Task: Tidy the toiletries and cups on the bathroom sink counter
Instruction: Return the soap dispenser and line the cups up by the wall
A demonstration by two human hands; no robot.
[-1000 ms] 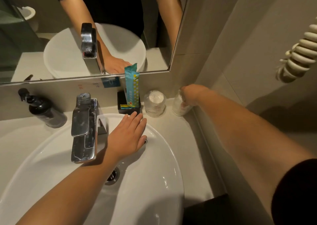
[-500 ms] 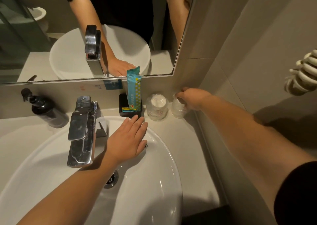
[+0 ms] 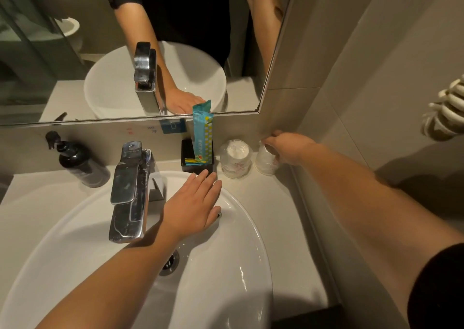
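Broad white oval ceramic basin (image 3: pixel 238 266) filling the lower half of the view, set on a pale grey counter (image 3: pixel 283 215). Above, a wide wall mirror (image 3: pixel 75 52) reflecting basin and arms. Behind the bowl, a square chrome tap (image 3: pixel 130 193); well to its left, against the back wall, a black pump soap bottle (image 3: pixel 80 163). Left hand (image 3: pixel 193 203) lying flat on the basin's far rim, fingers straight and together, gripping nothing. Just beyond those fingertips, a small black square holder (image 3: pixel 198 169) with a tall teal toiletry packet (image 3: pixel 202 132) upright inside. Right of the holder, a plastic-wrapped clear cup (image 3: pixel 236 159) standing on the counter. Just beside that, in the back right corner, a second wrapped clear cup (image 3: pixel 265 163), upright, with the right hand (image 3: pixel 288 147) closed around its top from the wall side.
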